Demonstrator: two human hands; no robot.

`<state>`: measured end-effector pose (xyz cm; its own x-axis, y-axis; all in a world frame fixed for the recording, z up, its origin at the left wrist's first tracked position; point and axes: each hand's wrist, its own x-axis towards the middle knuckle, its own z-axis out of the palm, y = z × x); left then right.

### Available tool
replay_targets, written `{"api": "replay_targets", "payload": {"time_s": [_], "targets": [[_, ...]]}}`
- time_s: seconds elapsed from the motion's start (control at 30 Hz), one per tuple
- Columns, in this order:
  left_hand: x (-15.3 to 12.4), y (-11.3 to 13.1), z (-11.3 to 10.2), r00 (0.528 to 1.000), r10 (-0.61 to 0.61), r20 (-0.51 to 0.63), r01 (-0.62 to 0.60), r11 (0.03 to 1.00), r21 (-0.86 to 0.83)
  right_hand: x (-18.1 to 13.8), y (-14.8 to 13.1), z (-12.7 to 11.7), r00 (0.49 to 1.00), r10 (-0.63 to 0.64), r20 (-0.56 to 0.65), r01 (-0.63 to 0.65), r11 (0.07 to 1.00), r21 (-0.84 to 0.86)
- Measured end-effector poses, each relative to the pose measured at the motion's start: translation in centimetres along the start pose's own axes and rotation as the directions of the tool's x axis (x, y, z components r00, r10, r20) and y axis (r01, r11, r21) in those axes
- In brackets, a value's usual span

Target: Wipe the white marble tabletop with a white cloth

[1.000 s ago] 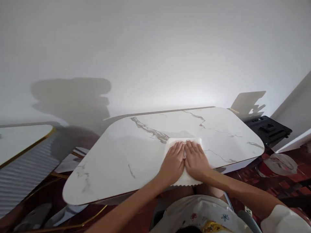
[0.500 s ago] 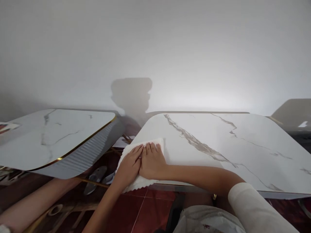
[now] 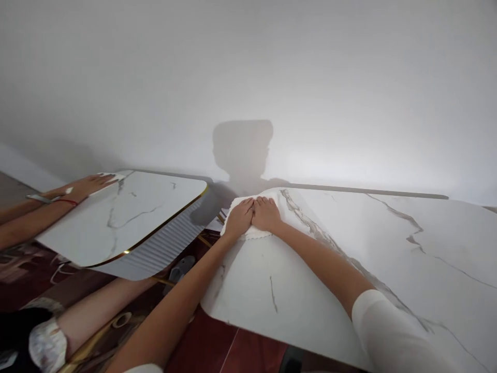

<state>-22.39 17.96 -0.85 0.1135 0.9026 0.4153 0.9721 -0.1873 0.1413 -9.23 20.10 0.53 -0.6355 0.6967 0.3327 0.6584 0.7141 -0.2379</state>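
My left hand point(image 3: 239, 218) and my right hand point(image 3: 266, 213) lie flat side by side, fingers together, pressing a white cloth point(image 3: 252, 234) onto the far left corner of a white marble table point(image 3: 349, 248). The cloth's scalloped edge shows just below my palms; most of it is hidden under the hands. Both arms are stretched far forward over the tabletop.
A second marble table point(image 3: 128, 217) with a gold rim and ribbed side stands to the left, across a narrow gap. Another person's hand point(image 3: 83, 186) presses a cloth on its far corner. Red floor tiles point(image 3: 229, 347) and a grey slipper point(image 3: 179, 268) lie below. A white wall stands behind.
My two hands have slid the cloth from the near left edge of the table to its far left corner. The view has swung left, bringing the other person's arms into sight.
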Motion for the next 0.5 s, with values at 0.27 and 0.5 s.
{"api": "replay_targets", "payload": {"time_s": [0.27, 0.5], "targets": [[8.2, 0.6, 3.6, 1.000, -0.021, 0.013, 0.022, 0.999, -0.043, 4.0, 6.7, -0.9, 0.997, 0.075, 0.007, -0.074, 0.997, -0.035], [11.5, 4.1, 4.8, 0.999, -0.010, 0.039, 0.016, 0.986, -0.166, 3.0, 10.0, -2.2, 0.982, 0.183, -0.049, -0.186, 0.980, -0.077]]}}
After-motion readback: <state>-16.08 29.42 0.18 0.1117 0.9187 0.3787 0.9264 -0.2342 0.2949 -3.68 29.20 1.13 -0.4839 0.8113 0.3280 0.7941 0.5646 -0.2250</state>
